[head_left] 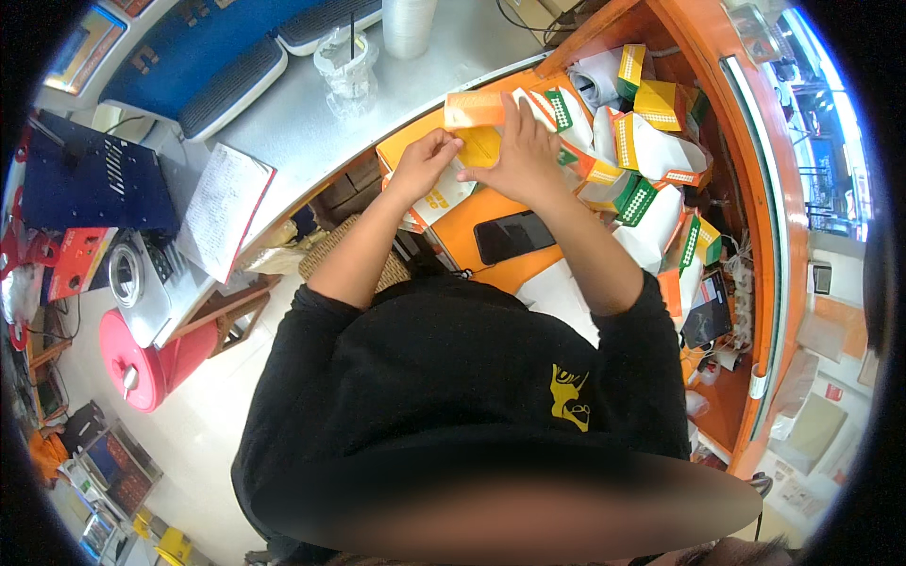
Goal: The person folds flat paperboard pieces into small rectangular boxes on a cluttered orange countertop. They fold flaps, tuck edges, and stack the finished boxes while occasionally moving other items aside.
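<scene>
Above the orange counter (pixel 491 274) I see my left grip (pixel 425 162) and right grip (pixel 521 156) both grasping a yellow-orange carton (pixel 477 127), long axis running left-right; white-and-orange packages (pixel 651 156) heap just right.

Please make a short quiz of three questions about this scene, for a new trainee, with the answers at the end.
1. True or false: both hands hold the same folded orange and yellow cardboard carton.
2. Which flat thing lies on the orange surface just below the hands? A) a black phone with a dark screen B) a silver spoon C) a green bottle
3. Fill in: the clear plastic cup with a black straw stands on the grey ____.

Key
1. True: the left hand and the right hand both grip it.
2. A, the black phone.
3. Countertop.
</scene>
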Available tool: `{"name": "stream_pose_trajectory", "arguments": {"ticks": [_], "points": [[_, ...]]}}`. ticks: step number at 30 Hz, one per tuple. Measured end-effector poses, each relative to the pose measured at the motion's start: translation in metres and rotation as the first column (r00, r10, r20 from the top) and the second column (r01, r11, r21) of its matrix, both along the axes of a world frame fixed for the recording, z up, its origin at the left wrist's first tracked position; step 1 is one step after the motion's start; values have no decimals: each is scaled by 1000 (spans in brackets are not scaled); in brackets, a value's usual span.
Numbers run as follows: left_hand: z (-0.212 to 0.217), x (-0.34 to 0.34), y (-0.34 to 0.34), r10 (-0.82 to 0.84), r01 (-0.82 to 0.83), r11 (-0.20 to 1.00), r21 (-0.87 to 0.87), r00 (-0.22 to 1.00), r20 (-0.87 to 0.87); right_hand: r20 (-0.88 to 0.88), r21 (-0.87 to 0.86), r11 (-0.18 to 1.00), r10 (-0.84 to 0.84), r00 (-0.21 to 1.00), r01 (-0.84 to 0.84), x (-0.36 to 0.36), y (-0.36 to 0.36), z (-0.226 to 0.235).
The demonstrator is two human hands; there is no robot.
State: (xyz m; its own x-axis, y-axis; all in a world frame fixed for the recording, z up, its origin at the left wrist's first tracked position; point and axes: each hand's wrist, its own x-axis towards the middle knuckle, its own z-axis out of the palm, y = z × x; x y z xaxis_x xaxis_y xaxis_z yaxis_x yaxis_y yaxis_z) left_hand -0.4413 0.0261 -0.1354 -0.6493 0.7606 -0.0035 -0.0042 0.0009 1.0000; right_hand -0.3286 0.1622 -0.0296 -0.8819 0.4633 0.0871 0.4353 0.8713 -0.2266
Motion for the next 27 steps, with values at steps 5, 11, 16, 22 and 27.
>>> {"name": "stream_pose_trajectory", "arguments": {"ticks": [5,11,16,22,27], "points": [[4,7,-2,-84,18,971,-237,959,-272,193,-101,994,63,979,-44,-8,35,-31],[1,10,-4,-220,-39,942,-333,677,-702,297,-540,838,283,912,-85,-61,81,-9],[-12,16,-3,-211,-62,954,-292,554,-805,501,-662,731,269,823,164,-93,93,-15],[-18,10,-10,-151,-9,979,-202,632,-760,161,-168,830,555,816,-531,-97,106,48],[-9,-9,-8,43,-63,990,-123,986,-161,326,52,660,698,638,-749,-61,70,62]]}}
